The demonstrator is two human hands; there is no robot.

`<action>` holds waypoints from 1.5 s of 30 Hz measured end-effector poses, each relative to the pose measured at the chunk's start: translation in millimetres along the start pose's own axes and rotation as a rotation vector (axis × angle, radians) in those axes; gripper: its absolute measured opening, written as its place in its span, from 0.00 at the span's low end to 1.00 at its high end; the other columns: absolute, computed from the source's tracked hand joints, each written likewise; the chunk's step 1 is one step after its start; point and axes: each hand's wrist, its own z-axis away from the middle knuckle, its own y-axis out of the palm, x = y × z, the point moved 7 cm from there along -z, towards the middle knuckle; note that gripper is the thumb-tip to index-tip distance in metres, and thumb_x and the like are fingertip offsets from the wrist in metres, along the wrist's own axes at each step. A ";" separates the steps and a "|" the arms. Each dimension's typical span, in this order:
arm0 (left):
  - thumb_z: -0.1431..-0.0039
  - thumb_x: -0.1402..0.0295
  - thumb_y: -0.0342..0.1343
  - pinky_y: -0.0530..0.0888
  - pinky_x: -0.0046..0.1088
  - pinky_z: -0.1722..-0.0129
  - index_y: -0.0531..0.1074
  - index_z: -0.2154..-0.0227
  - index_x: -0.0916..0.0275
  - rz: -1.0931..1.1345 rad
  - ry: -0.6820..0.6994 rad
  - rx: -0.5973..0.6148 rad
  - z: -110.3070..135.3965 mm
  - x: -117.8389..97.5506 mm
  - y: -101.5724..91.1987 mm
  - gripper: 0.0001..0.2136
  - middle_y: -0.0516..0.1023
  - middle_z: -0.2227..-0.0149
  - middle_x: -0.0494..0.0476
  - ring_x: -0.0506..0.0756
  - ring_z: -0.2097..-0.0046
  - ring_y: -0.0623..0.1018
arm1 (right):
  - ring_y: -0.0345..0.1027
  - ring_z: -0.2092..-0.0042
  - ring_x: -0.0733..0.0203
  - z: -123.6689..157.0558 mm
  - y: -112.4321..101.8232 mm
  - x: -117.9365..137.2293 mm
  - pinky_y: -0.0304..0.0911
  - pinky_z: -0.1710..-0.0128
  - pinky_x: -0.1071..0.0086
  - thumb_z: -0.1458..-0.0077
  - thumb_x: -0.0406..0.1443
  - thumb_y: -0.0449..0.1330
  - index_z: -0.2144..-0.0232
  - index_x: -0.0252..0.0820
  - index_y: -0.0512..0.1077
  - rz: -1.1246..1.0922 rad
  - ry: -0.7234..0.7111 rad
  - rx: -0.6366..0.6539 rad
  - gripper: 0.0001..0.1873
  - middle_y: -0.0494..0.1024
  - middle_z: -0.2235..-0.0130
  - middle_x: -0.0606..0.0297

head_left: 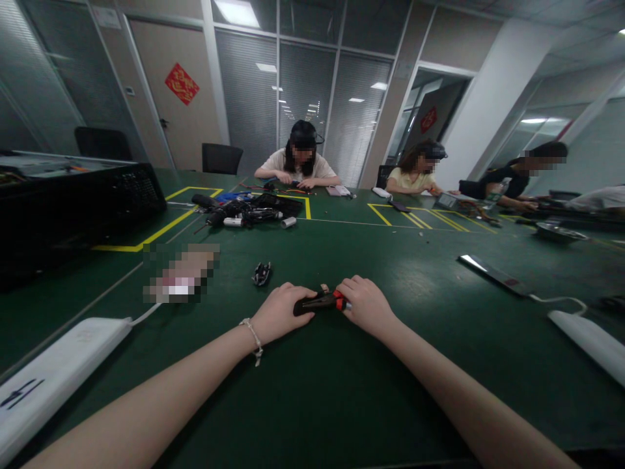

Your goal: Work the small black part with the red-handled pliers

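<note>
My left hand (280,311) and my right hand (366,304) meet at the middle of the green table (312,391), both closed round a small black and red tool (319,302) that lies across between them. The left hand grips its black end, the right hand its red end. A bead bracelet (254,339) is on my left wrist. A small dark part (262,273) lies on the table just beyond my left hand, apart from it.
A white power strip (53,374) lies at the near left, another white block (588,339) with a cable at the right. A phone (493,273) lies at mid right. A black case (73,202) stands at far left. Three people sit across, with tools (249,212) heaped before them.
</note>
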 end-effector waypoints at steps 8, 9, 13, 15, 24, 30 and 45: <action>0.50 0.65 0.54 0.65 0.33 0.58 0.66 0.55 0.55 -0.002 0.001 0.005 -0.4 0.7 0.9 0.17 0.72 0.57 0.49 0.55 0.58 0.68 | 0.59 0.65 0.61 -0.2 0.9 1.5 0.54 0.67 0.69 0.56 0.33 0.56 0.68 0.39 0.68 0.006 0.010 0.018 0.09 0.71 0.66 0.62; 0.50 0.65 0.54 0.65 0.33 0.58 0.65 0.55 0.55 -0.003 0.001 0.008 -0.5 0.7 1.0 0.17 0.72 0.57 0.49 0.55 0.58 0.68 | 0.59 0.65 0.60 -0.2 0.2 2.1 0.54 0.67 0.69 0.56 0.33 0.56 0.68 0.39 0.68 0.012 0.005 0.014 0.09 0.71 0.66 0.62; 0.50 0.64 0.54 0.65 0.33 0.58 0.65 0.55 0.55 -0.003 0.005 0.014 -0.1 0.0 0.4 0.17 0.72 0.56 0.50 0.55 0.58 0.68 | 0.59 0.64 0.60 -0.1 -2.7 3.5 0.54 0.66 0.69 0.56 0.33 0.56 0.67 0.39 0.68 0.027 -0.011 0.006 0.10 0.71 0.65 0.61; 0.50 0.64 0.54 0.65 0.33 0.58 0.65 0.55 0.55 -0.001 0.007 0.013 0.2 -0.2 -0.1 0.17 0.72 0.56 0.50 0.55 0.58 0.68 | 0.59 0.64 0.60 -0.2 -3.6 3.5 0.54 0.66 0.69 0.55 0.32 0.55 0.67 0.39 0.68 0.032 -0.010 0.013 0.09 0.71 0.65 0.61; 0.50 0.64 0.54 0.65 0.33 0.58 0.65 0.55 0.55 -0.004 0.010 0.010 0.1 -0.4 0.2 0.17 0.72 0.56 0.50 0.55 0.58 0.69 | 0.59 0.65 0.60 -1.0 -0.6 0.8 0.53 0.67 0.69 0.56 0.33 0.55 0.69 0.40 0.68 0.005 0.009 0.033 0.08 0.71 0.66 0.61; 0.50 0.64 0.54 0.65 0.33 0.57 0.65 0.55 0.55 -0.006 -0.004 0.019 -0.2 -0.9 0.5 0.17 0.72 0.56 0.50 0.55 0.57 0.68 | 0.59 0.67 0.62 -1.4 3.1 -0.3 0.54 0.68 0.70 0.55 0.34 0.55 0.69 0.40 0.68 -0.030 0.025 0.049 0.07 0.71 0.68 0.63; 0.50 0.64 0.54 0.65 0.34 0.57 0.65 0.55 0.54 -0.001 -0.033 0.046 0.6 0.1 0.2 0.17 0.71 0.55 0.50 0.56 0.57 0.68 | 0.59 0.65 0.60 -0.4 -2.9 1.5 0.53 0.67 0.69 0.56 0.33 0.55 0.68 0.39 0.68 0.050 -0.022 0.006 0.08 0.71 0.66 0.61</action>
